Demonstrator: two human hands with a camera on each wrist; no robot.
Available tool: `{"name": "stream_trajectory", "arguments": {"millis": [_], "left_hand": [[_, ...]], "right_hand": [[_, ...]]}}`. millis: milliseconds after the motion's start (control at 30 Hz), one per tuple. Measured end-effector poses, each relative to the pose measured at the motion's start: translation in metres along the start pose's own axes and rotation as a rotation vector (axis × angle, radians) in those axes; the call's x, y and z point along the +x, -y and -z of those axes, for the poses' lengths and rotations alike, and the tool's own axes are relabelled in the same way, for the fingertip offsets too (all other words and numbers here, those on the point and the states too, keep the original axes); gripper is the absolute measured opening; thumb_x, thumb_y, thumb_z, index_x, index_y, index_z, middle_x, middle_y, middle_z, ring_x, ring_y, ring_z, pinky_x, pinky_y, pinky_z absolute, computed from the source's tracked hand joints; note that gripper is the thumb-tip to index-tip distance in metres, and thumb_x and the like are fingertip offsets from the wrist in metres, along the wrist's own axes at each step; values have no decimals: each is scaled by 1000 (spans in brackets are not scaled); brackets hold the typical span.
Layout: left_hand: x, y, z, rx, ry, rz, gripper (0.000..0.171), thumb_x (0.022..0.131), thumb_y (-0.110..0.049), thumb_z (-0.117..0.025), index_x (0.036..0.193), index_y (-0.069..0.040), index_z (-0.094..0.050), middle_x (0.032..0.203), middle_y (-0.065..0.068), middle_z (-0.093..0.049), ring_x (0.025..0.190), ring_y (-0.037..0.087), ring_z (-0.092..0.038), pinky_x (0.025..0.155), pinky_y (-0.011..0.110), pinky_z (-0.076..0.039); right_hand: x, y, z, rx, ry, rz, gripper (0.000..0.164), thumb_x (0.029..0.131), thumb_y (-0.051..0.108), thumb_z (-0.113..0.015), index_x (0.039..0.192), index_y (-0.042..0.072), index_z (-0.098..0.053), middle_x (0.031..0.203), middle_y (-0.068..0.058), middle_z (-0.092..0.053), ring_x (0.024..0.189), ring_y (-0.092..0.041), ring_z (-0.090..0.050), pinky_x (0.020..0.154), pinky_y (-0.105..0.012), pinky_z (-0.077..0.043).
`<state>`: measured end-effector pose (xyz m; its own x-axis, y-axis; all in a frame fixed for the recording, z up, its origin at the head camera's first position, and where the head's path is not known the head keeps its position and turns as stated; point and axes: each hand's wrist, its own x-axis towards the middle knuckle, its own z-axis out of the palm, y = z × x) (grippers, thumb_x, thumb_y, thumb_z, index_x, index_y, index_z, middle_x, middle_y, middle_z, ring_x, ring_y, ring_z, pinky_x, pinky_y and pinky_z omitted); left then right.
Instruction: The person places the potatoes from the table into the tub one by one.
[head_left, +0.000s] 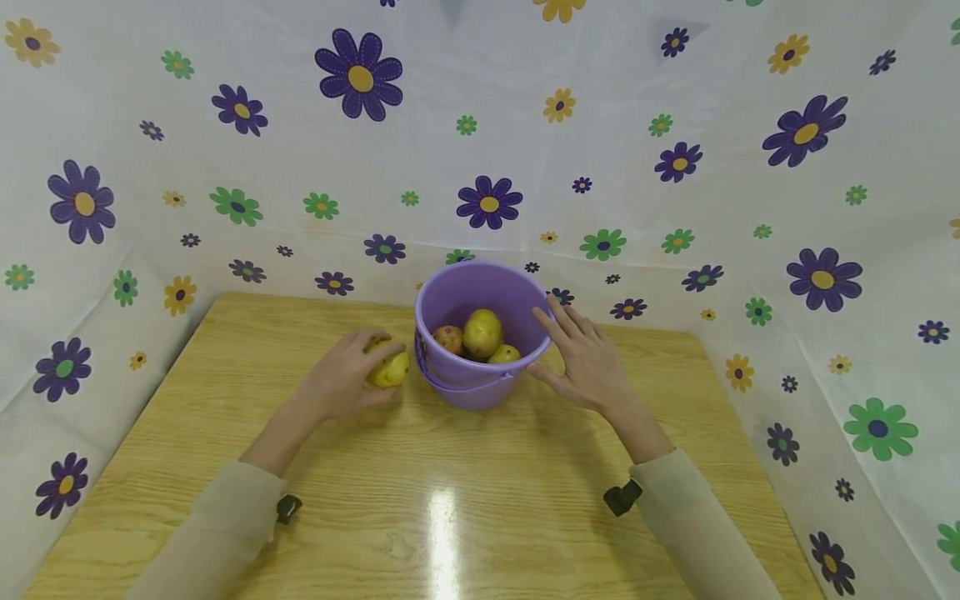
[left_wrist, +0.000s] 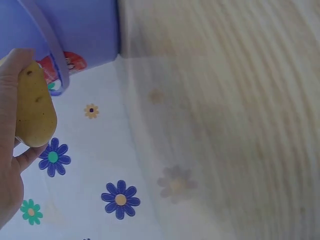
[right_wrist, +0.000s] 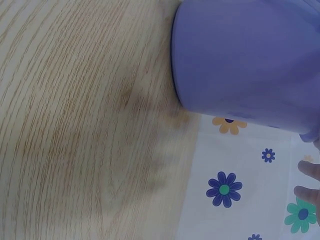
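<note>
My left hand [head_left: 341, 375] grips a yellow potato [head_left: 392, 369] just left of a purple bucket [head_left: 471, 393]. In the left wrist view the potato [left_wrist: 37, 110] shows small dark eyes, with fingers and thumb around it, close to the bucket's side. Inside the bucket lie a large yellow potato [head_left: 482, 332], a browner one [head_left: 448, 338] and another partly hidden by the front wall [head_left: 504, 355]. On the right, my right hand [head_left: 588, 367] has its fingers spread, fingertips at the bucket's rim. Only some of its fingertips [right_wrist: 309, 194] enter the right wrist view.
The bucket stands upright on a wooden table [head_left: 360, 500], its handle [head_left: 468, 388] hanging down in front. A white flower-patterned cloth [head_left: 420, 167] surrounds the table at the back and both sides. A red label [left_wrist: 75, 62] shows on the bucket's side.
</note>
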<state>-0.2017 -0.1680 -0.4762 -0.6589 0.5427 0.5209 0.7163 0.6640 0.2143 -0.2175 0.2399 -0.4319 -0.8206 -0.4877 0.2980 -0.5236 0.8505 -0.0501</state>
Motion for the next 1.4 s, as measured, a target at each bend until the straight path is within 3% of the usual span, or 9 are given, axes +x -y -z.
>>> {"name": "stream_trajectory", "arguments": {"millis": [500,800,1100,1400], "left_hand": [[17,-8,19,-77,-164,-10,68,71,-23,-94,132,-10,-68,129,24,-63,114,40,-67,87,49,-66],[34,-13,29,-105,-233,-85,69,69,-19,-96,131,-9,-68,130,24,-59,115,36,-62,90,48,-65],[54,-19,36,-86,-234,-103,67,70,-23,-97,130,-11,-68,129,21,-60,117,38,-61,90,49,-65],[75,-24,38,-63,-222,-148,65,73,-27,-95,130,-12,-68,129,22,-63,119,41,-61,95,53,-62]], "right_hand": [[0,0,1,5,3,-1,97,95,89,-22,169,25,-27,178,-8,-20,159,-41,-34,125,-64,-38],[-1,1,2,16,15,-14,95,96,87,-26,169,26,-26,178,-6,-20,158,-41,-35,125,-64,-37],[-2,0,1,19,10,-17,98,94,90,-20,169,26,-26,178,-6,-20,158,-40,-35,126,-63,-37],[-2,0,0,17,-8,-1,93,97,85,-29,168,26,-27,178,-7,-21,157,-41,-37,124,-63,-38]]}}
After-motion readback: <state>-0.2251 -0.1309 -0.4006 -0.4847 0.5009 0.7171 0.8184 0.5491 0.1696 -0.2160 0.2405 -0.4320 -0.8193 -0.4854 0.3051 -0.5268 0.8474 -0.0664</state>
